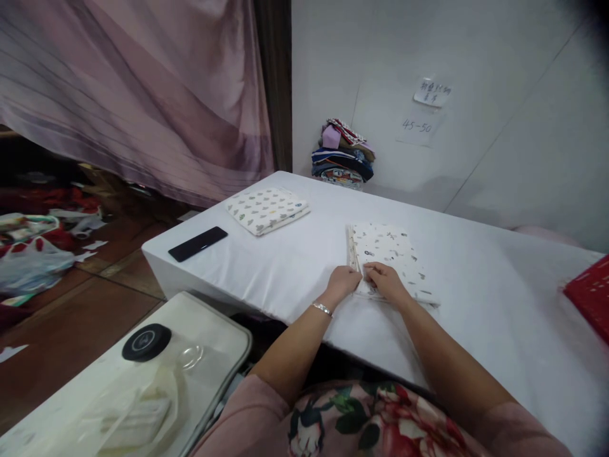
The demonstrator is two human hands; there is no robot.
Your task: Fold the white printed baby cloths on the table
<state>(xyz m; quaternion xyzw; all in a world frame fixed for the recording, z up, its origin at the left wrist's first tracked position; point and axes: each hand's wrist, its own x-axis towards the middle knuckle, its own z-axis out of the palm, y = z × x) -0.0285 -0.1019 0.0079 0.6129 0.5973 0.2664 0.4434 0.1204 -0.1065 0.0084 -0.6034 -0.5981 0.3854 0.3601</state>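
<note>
A white cloth with small dark prints [387, 247] lies folded near the table's front edge. At its left front corner, my left hand [344, 281] is closed on the folded layers of its left edge. My right hand [386, 282] is just to the right, its fingers bent and pinched over the same corner; what they grip is partly hidden. Farther left on the table rests another folded cloth, white with grey heart-like shapes [266, 209]. Neither hand touches that one.
The white-covered table [295, 266] also bears a black phone [198, 244] and a red item [590, 295] at the right. A clothes stack [343, 155] stands by the wall. At lower left, a cream surface [209, 324] holds a black round object [146, 342] and clear plastic bag [143, 412].
</note>
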